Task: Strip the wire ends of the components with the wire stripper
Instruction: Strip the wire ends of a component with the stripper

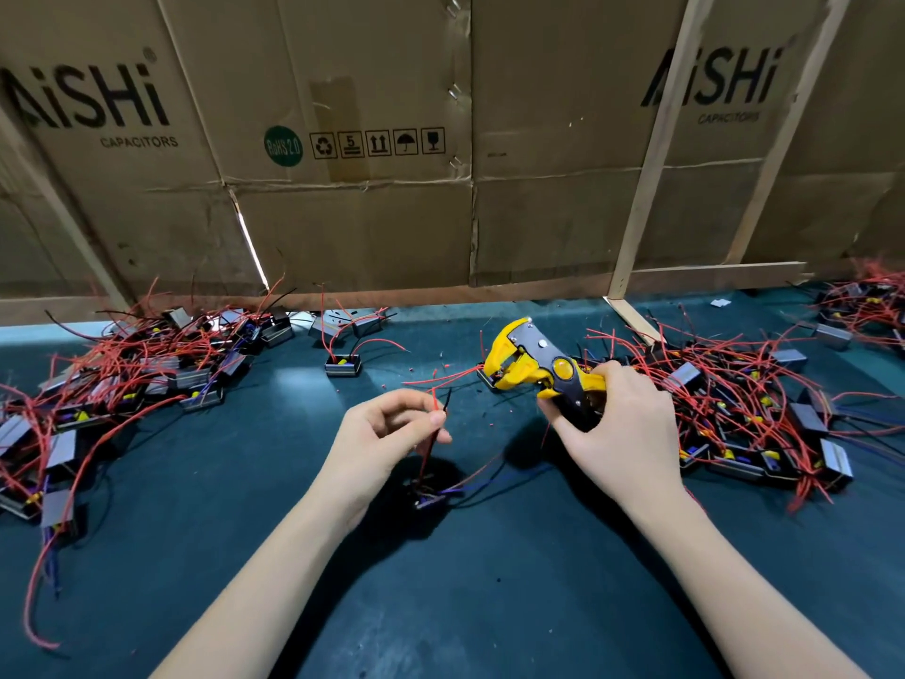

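Note:
My left hand (pixel 392 433) pinches a red wire and a black wire (pixel 435 409) between thumb and fingertips, their ends pointing up. The wires run down to a small dark component (pixel 427 494) hanging or lying just below that hand. My right hand (pixel 619 428) grips the handles of a yellow and black wire stripper (pixel 531 367), whose jaws point left, a short way right of the held wire ends. A thin red wire reaches toward the jaws.
A heap of components with red wires (pixel 122 379) lies at the left, another heap (pixel 744 409) at the right, more at the far right. One single component (pixel 344 366) stands mid-table. Cardboard boxes (pixel 372 139) wall off the back of the dark green table (pixel 465 580).

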`<state>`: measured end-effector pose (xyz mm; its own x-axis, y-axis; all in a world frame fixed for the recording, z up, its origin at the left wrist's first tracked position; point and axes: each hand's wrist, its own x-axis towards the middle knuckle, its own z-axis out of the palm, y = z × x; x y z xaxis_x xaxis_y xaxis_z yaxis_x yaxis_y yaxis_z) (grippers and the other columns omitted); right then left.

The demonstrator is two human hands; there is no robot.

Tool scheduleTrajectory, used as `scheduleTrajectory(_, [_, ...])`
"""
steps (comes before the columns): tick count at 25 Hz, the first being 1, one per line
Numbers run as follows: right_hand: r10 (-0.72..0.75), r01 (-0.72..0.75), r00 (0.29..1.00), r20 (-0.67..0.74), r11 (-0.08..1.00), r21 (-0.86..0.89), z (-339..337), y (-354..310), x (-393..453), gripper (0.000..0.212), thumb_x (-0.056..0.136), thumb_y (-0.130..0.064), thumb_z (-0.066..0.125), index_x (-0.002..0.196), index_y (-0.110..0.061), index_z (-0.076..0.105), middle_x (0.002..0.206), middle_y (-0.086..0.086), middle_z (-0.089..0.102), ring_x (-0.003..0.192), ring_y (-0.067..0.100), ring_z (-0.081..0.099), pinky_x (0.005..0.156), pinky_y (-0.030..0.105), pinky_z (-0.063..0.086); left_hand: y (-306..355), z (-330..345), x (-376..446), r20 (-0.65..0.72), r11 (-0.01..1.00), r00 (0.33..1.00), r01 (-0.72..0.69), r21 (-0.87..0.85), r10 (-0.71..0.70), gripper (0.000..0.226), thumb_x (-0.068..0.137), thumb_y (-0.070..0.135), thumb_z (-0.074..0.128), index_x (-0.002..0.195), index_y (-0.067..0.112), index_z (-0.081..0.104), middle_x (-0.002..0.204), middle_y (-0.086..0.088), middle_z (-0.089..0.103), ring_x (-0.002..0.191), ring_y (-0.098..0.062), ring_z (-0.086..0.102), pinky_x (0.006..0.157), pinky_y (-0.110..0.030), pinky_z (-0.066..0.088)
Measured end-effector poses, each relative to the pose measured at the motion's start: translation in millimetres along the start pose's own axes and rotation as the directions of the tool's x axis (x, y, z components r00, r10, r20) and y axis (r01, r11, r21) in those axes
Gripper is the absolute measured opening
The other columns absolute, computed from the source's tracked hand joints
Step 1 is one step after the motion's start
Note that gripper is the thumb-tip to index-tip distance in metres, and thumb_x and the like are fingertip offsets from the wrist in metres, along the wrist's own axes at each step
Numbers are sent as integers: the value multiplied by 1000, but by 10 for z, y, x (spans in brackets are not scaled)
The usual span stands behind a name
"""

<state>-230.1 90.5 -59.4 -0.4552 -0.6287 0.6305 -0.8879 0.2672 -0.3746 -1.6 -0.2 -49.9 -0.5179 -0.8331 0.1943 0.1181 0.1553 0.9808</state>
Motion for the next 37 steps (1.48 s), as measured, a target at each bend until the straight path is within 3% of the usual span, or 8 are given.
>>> scheduleTrajectory(2, [-12,14,1000,17,996,-84,25,-23,-7,54,75,-61,68,86,-9,56,82,8,61,83,35,57,73,41,39,-25,40,11,-53,1000,999,-10,23,11,11,89,6,65,81,14,67,57,7,59,57,-3,54,56,-9,40])
scheduleTrajectory(9, [-118,111,993,-29,975,-190,46,-85,-34,58,70,-62,75,85,-9,56,80,8,60,78,33,55,71,40,39,-30,88,10,-134,991,989,-40,128,57,21,88,12,71,69,20,65,58,9,38,52,-3,33,50,-9,28])
scheduleTrajectory(19, [-218,201,975,-47,949,-243,22,-193,-67,63,71,-69,65,82,-8,54,77,8,57,75,32,55,70,41,40,-43,124,-10,-170,951,981,-37,308,93,20,85,4,68,68,11,61,54,6,34,50,-5,30,48,-9,28])
scheduleTrajectory(30, [-254,227,965,-63,932,-282,0,-182,-61,57,64,-61,79,69,-11,53,64,7,57,61,30,56,63,37,38,-57,115,-11,-175,951,980,-34,307,91,21,84,4,68,66,12,61,54,4,34,49,-6,29,48,-10,27])
scheduleTrajectory(37, [-251,228,967,-45,930,-287,20,-187,-66,56,64,-59,77,74,-10,54,70,8,58,67,31,55,66,38,39,-62,126,-2,-176,947,979,-40,319,101,17,86,5,68,70,10,63,54,5,33,50,-6,29,48,-9,27])
